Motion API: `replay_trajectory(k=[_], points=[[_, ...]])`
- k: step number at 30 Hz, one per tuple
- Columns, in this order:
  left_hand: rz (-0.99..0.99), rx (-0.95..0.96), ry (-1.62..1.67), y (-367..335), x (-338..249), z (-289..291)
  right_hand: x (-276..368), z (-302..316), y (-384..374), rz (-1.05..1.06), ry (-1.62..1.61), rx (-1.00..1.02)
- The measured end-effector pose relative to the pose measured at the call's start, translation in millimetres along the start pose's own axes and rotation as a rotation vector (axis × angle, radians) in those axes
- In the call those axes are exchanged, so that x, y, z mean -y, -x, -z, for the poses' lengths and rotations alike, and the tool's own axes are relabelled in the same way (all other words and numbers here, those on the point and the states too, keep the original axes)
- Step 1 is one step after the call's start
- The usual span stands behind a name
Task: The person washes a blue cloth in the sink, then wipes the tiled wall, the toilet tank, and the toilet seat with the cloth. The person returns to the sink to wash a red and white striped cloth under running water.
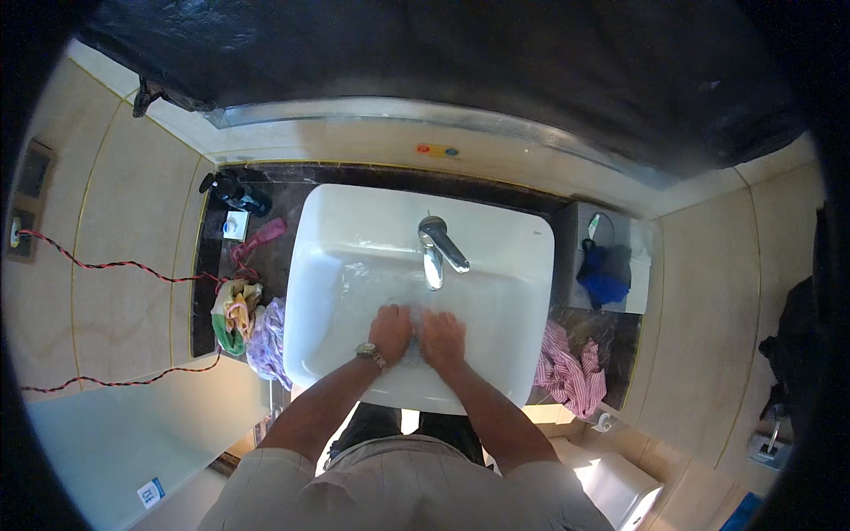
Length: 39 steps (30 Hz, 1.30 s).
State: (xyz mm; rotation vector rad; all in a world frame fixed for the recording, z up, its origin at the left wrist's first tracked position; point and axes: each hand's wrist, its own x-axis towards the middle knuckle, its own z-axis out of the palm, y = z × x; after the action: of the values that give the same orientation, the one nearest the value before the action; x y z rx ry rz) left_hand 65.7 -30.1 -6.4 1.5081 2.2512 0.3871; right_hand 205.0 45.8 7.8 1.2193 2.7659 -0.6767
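Tan tiles (142, 203) go up both sides of the room, and a dark, shiny counter (288, 196) holds a big white sink (354, 202). My left hand (390, 332) and right hand (442, 338) are down in the sink, side by side, on my side of the silver tap (432, 250). Low between them is a pale patch (413, 352); I can't tell if it is wet cloth or just water. I also can't tell if either hand is open or closed on something. If the patch is cloth, I think it will be soft, floppy and heavy with water, so I'd bunch it up in both hands. My guess is that the sink is hard and slippery. A striped cloth (571, 367) lies just right of it.
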Motion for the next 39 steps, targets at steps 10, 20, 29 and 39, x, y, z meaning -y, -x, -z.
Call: replay_trajectory(k=[10,20,29,39], points=[[0.078,0.239,-0.069,-27,16,-13,-11,-15,-34,0.049,0.07,0.068],[-0.012,-0.052,0.064,24,-3,15,-21,31,0,-0.22,-0.619,-0.269],[-0.108,-0.111,0.05,47,-4,20,25,178,-5,0.211,-0.276,-0.491],[-0.121,-0.159,0.117,64,-3,29,29,161,7,-0.016,-0.414,-0.295]])
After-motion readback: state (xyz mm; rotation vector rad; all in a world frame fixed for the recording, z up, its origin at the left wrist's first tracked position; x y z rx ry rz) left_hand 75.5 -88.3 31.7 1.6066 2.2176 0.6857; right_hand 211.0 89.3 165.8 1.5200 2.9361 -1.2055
